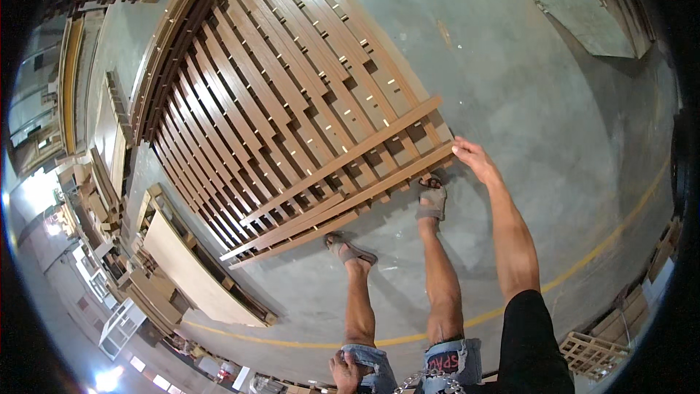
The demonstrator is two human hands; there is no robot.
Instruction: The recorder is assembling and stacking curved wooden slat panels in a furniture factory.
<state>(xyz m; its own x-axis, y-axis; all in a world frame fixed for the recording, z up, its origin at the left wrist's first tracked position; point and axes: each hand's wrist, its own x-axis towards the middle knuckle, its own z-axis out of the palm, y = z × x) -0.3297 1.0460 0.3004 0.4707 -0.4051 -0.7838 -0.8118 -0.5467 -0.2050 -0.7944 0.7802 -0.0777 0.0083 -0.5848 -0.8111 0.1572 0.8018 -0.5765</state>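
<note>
My right hand (pixel 475 160) reaches out to the right end of a long brown wooden strip (pixel 397 177), fingers and thumb closed on its tip. This strip lies along the near edge of a wide layer of brown slats (pixel 292 87). Just beyond it, another long strip (pixel 364 143) lies across the slat ends. Small pale pegs or blocks show between many slats. Down at the lower edge, my left hand (pixel 344 372) rests against the denim shorts (pixel 370 365) by my left knee, its fingers loosely bent and holding nothing I can see.
My sandalled feet (pixel 432 201) stand on the grey floor (pixel 525 102) close to the near strip. Stacked dark slats (pixel 171 51) lie at the far left. A pale board (pixel 197 270) lies on the left, near more wood pieces. A metal-sided bin (pixel 590 18) stands far right.
</note>
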